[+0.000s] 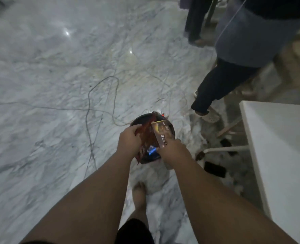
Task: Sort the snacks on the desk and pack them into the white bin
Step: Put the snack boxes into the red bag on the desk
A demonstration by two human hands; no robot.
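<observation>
Brown snack packet [163, 132] carries white lettering along its lower half, blurred and turned sideways, not readable; a yellow-orange picture sits near its top edge. Red snack packets [146, 136] show no legible print. Round bin [136, 120] stands on the marble floor [48, 67], well left of the white desk [277, 147]; its inside looks dark in the dim light and its outer wall below the hands looks pale. Inside it lies a blue packet [151, 150], partly hidden; other contents too dark to tell. Both arms reach down over the bin. Left hand [129, 140] has its fingers curled round the red packets, which hang upright into the bin's left side. Right hand [172, 150] grips the lower end of the brown packet, fingers closed on it, with the packet tilted up over the bin's right side, just beside the red ones. Thin cables [101, 95] loop across the floor beyond the bin. A second person's dark trouser leg [214, 85] and pale sandal [210, 117] stand to the right, near the desk corner. The wearer's bare foot [139, 192] is on the floor just below the bin.
</observation>
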